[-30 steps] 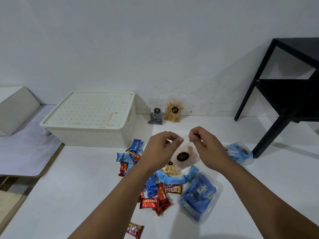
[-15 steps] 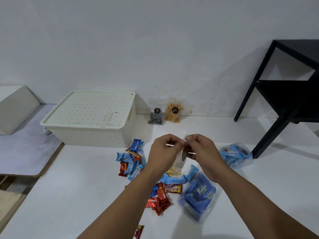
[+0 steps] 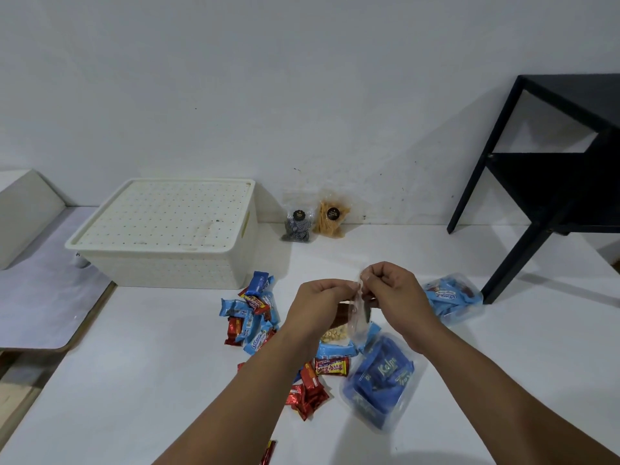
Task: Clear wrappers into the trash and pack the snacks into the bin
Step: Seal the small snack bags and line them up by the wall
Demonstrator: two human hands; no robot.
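Observation:
My left hand [image 3: 317, 305] and my right hand [image 3: 397, 297] both pinch the top of a small clear bag of nuts [image 3: 357, 317], which hangs edge-on between them above the white table. Nuts [image 3: 333, 334] show at its bottom. Below lie loose blue and red snack bars [image 3: 251, 317], more red bars [image 3: 310, 392], and a clear bag of blue packets [image 3: 382, 380]. A second bag of blue packets [image 3: 451, 298] sits to the right. The cream lidded bin [image 3: 167, 229] stands shut at the back left.
Two small snack bags, one dark [image 3: 298, 223] and one orange [image 3: 332, 214], lean on the wall. A black side table [image 3: 550, 182] stands at the right. A grey mat [image 3: 40, 283] lies at the left. One red wrapper [image 3: 268, 451] lies at the near edge.
My hands have come closer together at the bag's top. The bag has turned from facing me to edge-on, so its black label no longer shows flat.

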